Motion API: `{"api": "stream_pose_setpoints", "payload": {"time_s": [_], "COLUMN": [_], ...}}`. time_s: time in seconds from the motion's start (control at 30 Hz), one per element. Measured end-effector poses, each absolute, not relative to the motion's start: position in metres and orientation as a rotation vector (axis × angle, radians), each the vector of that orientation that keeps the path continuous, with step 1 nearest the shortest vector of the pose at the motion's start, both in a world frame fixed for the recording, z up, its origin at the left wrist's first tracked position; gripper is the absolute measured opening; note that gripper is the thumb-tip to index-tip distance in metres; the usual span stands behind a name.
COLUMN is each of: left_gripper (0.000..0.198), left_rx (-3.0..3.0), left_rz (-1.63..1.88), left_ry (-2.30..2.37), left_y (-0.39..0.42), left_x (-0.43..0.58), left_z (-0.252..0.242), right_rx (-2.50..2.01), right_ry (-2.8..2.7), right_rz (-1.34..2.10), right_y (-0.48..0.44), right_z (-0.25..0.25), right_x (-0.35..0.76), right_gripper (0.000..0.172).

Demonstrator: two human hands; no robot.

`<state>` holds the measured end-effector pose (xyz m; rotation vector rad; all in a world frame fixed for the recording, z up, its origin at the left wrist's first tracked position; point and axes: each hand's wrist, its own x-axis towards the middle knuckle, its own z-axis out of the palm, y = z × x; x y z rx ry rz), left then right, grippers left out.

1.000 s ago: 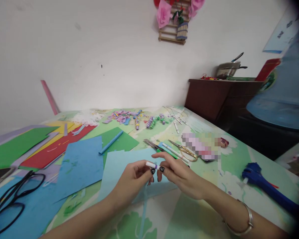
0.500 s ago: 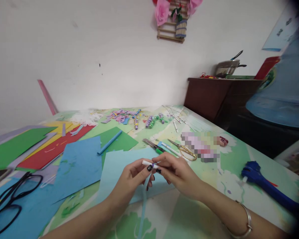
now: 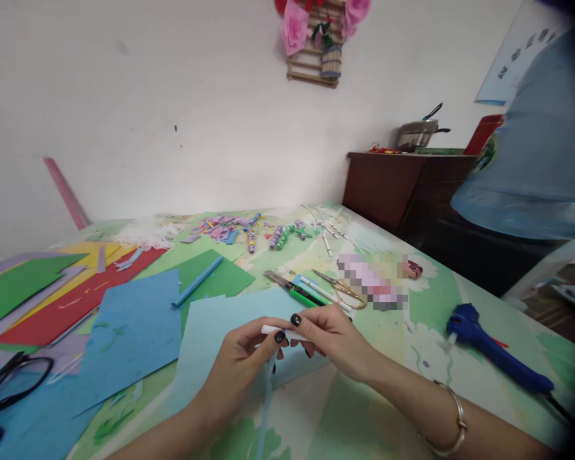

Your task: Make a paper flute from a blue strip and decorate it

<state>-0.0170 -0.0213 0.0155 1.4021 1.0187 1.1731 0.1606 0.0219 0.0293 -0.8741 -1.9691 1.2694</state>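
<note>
Patterned tablecloth [image 3: 345, 415] underneath. Left hand [image 3: 242, 358] and right hand [image 3: 338, 335] pinch a white stick [image 3: 269, 329] above pale-blue paper [image 3: 211, 319]. Hanging strip [image 3: 265, 409] should be kept taut, flat and evenly guided.

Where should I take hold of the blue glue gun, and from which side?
Probably by the handle, from above on the near right: the blue glue gun lies with its handle slanting that way, while its white tip sits at the left end. The right hand is nearer.

left: glasses [image 3: 2, 372] | middle: stick [image 3: 269, 330] over sheet [image 3: 206, 338] | right: glue gun [image 3: 498, 354] | behind: cutter [image 3: 299, 292] left of scissors [image 3: 336, 283]
</note>
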Motion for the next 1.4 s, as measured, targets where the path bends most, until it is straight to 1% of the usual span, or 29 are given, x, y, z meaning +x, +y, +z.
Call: {"api": "stream_pose_setpoints", "payload": {"time_s": [0.17, 0.27, 0.33, 0.43, 0.5, 0.63, 0.77, 1.03, 1.2, 1.3, 1.4], "left_gripper": [0.029, 0.028, 0.025, 0.016, 0.011, 0.006, 0.011, 0.01, 0.007, 0.006, 0.011], "left_rx": [1.445, 1.438, 1.421, 1.394, 1.377, 1.394, 1.484, 1.582, 1.533, 1.514, 1.49], "left_rz": [1.169, 1.178, 1.193, 1.219, 1.235, 1.269, 1.263, 1.271, 1.281, 1.284, 1.269], "left_ry": [1.021, 1.023, 1.013, 0.996, 0.997, 1.026, 1.06, 1.063, 1.059, 0.992, 0.933], "left_y": [-0.022, -0.022, -0.022, -0.021, -0.022, -0.024, -0.026, -0.026, -0.027, -0.026, -0.027], "left_x": [-0.017, -0.017, -0.018, -0.017, -0.017, -0.016, -0.016, -0.016, -0.017, -0.018, -0.019], "left_z": [0.02, 0.02, 0.018, 0.016, 0.016, 0.02, 0.025, 0.025, 0.023, 0.02, 0.021], "right_rx": [-0.95, -0.984, -0.977, -0.963, -0.968, -0.957, -0.924, -0.802, -0.732, -0.777, -0.843], "right_ry": [-1.954, -1.982, -2.015, -2.062, -2.074, -2.021, -1.923, -1.823, -1.779, -1.769, -1.777], "right_rz": [1.311, 1.275, 1.205, 1.053, 1.013, 1.153, 1.343, 1.553, 1.603, 1.593, 1.57], "right_y": [0.022, 0.021, 0.019, 0.016, 0.015, 0.014, 0.014, 0.016, 0.017, 0.016, 0.014], "right_z": [0.026, 0.028, 0.03, 0.031, 0.03, 0.027, 0.026, 0.028, 0.026, 0.027, 0.029], "right_x": [0.159, 0.16, 0.16, 0.159, 0.158, 0.157, 0.157, 0.158, 0.158, 0.157, 0.156], "right_gripper": [0.037, 0.032, 0.031, 0.034, 0.036, 0.033, 0.032, 0.044, 0.047, 0.045, 0.039]}}
